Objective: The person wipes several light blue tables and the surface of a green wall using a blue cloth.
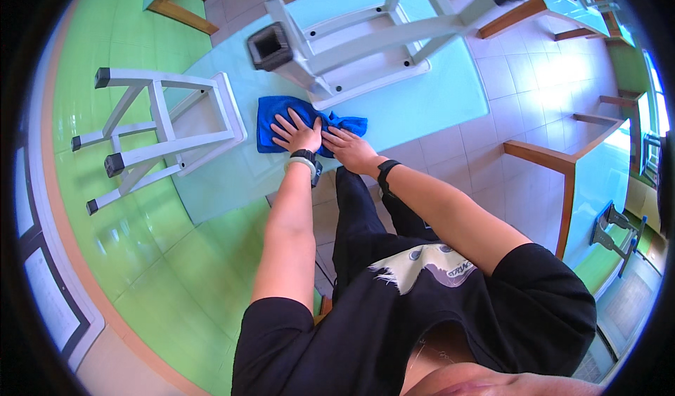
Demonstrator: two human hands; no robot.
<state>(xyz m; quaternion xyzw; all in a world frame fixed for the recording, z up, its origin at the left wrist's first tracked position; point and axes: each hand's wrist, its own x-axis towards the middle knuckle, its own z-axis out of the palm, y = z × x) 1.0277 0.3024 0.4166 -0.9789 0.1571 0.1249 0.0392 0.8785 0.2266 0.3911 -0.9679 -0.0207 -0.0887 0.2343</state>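
Observation:
A blue cloth (269,114) lies partly spread on the light blue tabletop (216,195), its right end bunched up. My left hand (299,132) presses flat on it with the fingers spread. Beside it, my right hand (348,147) rests on the bunched part, fingers together and pointing to the left. Their thumb sides nearly meet. Just beyond the hands, an upturned white stool (364,82) stands seat-down on the table, legs pointing up. Left of the cloth is another upturned stool (174,116) with black leg caps.
Green wall tiles (158,269) run along the left side. On the right, a wood-framed table (596,180) stands on the tiled floor (506,85), with an upturned stool (614,227) on it. Further tables are at the upper right, and a wooden table leg (182,14) shows at the upper left.

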